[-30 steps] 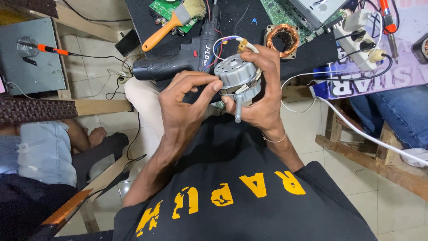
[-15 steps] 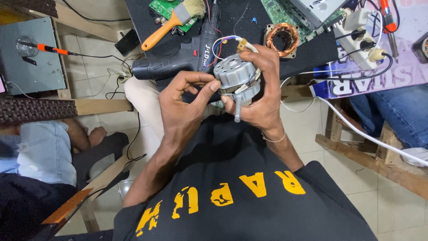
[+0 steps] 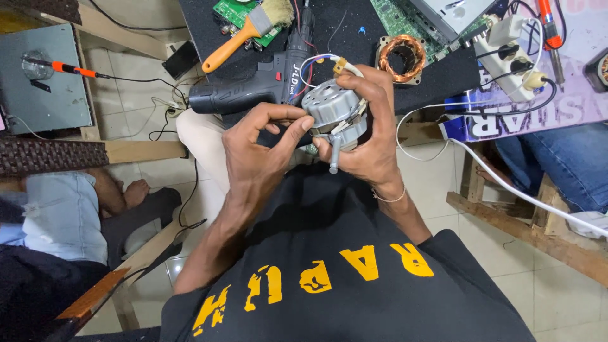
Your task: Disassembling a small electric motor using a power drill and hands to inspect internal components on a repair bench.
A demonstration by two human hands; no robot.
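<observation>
Far left, a grey metal box with an orange-handled probe lying on it; next, on the black worktop, an orange-handled brush and a black cordless drill (both parked within easy reach). At centre, the left hand has its fingertips pinched on the edge of a small grey motor, while the right hand is wrapped firmly round the body, shaft pointing toward the chest, apparently to steady it above the lap. Further right, a copper winding and a white power strip.
</observation>
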